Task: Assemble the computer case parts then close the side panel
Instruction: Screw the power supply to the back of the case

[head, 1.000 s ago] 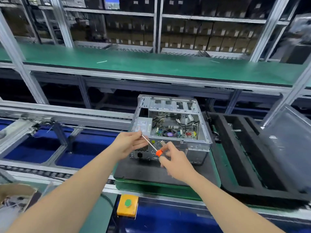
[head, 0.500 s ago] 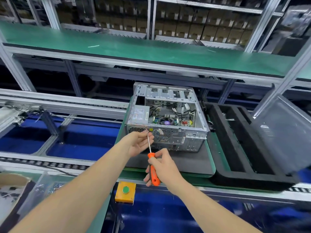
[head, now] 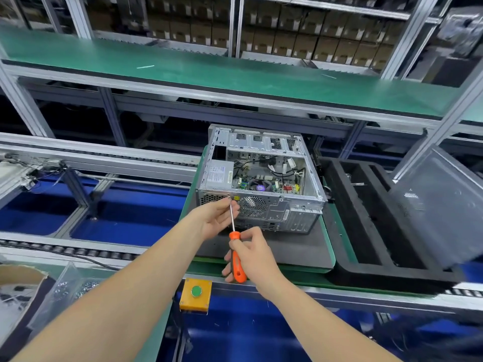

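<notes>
Head view: found orange screwdriver (head: pixel 239 267) gripped by handle in right hand (head: pixel 254 253), shaft pinched near tip by left hand (head: pixel 217 218), axis running away to computer case (head: pixel 295 212) rear, top edge; case at pallet's (head: pixel 300 269) far edge.

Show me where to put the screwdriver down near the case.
Bare grey mat between the computer case and the pallet's green edge, beside the right hand. The green shelf behind is mostly bare too. Crowded: screw bags at lower left.
</notes>
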Demonstrator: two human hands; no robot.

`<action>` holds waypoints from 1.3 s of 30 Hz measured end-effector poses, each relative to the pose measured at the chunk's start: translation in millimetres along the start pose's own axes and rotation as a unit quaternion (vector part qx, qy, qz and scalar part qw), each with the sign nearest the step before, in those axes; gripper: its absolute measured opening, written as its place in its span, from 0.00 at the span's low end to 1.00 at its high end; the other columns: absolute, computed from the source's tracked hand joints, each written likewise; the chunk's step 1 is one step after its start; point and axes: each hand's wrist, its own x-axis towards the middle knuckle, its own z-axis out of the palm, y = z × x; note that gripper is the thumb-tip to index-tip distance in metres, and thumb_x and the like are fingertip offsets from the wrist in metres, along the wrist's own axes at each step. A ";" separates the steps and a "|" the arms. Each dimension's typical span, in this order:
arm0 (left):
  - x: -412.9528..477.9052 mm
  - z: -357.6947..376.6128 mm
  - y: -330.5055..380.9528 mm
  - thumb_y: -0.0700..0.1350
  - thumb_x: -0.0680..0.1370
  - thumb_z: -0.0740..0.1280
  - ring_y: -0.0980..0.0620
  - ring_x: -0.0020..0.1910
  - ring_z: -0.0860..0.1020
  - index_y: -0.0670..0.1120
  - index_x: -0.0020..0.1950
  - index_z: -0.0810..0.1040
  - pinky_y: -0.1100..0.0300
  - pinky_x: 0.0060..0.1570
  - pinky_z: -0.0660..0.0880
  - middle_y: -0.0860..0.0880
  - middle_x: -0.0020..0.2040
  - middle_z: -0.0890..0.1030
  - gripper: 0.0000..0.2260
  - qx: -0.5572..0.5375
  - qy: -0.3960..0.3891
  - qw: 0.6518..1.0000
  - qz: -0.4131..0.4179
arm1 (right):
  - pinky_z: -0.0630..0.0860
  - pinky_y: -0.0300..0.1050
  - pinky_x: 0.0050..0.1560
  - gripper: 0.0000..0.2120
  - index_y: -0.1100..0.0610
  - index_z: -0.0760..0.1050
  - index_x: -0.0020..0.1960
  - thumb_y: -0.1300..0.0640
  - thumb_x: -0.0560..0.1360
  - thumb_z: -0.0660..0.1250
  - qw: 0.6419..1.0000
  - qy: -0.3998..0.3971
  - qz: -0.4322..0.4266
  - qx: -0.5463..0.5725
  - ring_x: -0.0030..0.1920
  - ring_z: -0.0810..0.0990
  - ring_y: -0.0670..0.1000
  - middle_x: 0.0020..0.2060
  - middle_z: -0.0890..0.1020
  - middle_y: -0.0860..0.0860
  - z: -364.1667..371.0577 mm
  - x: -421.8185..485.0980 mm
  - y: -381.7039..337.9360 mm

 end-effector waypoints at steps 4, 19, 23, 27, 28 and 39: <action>2.3 -1.5 1.3 0.37 0.81 0.68 0.50 0.41 0.87 0.38 0.56 0.80 0.59 0.36 0.83 0.43 0.43 0.87 0.05 0.001 -0.004 1.000 0.001 | 0.83 0.53 0.30 0.09 0.54 0.66 0.57 0.58 0.82 0.66 1.000 0.010 -0.006 0.001 0.33 0.86 0.61 0.39 0.85 0.58 2.5 0.4 0.4; 2.3 1.1 -6.8 0.38 0.77 0.75 0.50 0.37 0.86 0.35 0.53 0.82 0.57 0.35 0.82 0.43 0.39 0.85 0.08 0.069 0.020 0.996 0.050 | 0.80 0.50 0.38 0.16 0.60 0.76 0.60 0.54 0.78 0.75 0.977 0.063 0.085 0.183 0.34 0.80 0.51 0.43 0.80 0.56 17.4 1.4 -3.5; 2.7 -0.6 -4.9 0.42 0.78 0.74 0.51 0.37 0.86 0.38 0.52 0.82 0.58 0.35 0.82 0.45 0.38 0.86 0.09 0.069 0.009 0.997 0.031 | 0.80 0.47 0.33 0.14 0.61 0.82 0.57 0.50 0.83 0.68 0.971 0.063 0.124 0.196 0.35 0.82 0.51 0.40 0.86 0.56 17.3 0.4 -11.8; 1.4 -6.0 2.7 0.36 0.82 0.66 0.46 0.42 0.87 0.35 0.59 0.80 0.54 0.37 0.84 0.42 0.45 0.87 0.08 0.060 -0.039 0.997 0.000 | 0.76 0.45 0.30 0.18 0.59 0.82 0.58 0.46 0.86 0.61 0.969 0.028 0.159 0.188 0.31 0.78 0.50 0.43 0.87 0.56 16.7 -3.0 -16.8; 1.6 -6.6 2.9 0.35 0.81 0.66 0.46 0.41 0.87 0.35 0.59 0.80 0.54 0.36 0.84 0.42 0.44 0.87 0.08 0.064 -0.035 0.997 0.009 | 0.75 0.45 0.29 0.18 0.59 0.80 0.59 0.46 0.85 0.62 0.968 0.026 0.161 0.192 0.30 0.77 0.50 0.43 0.86 0.57 17.6 -4.1 -17.8; 1.5 -7.7 0.6 0.43 0.82 0.68 0.49 0.44 0.86 0.40 0.60 0.82 0.57 0.38 0.83 0.46 0.49 0.87 0.10 0.074 -0.049 0.996 -0.017 | 0.78 0.46 0.31 0.20 0.60 0.82 0.57 0.44 0.85 0.62 0.968 0.039 0.177 0.176 0.30 0.79 0.50 0.39 0.86 0.54 17.5 -2.6 -19.8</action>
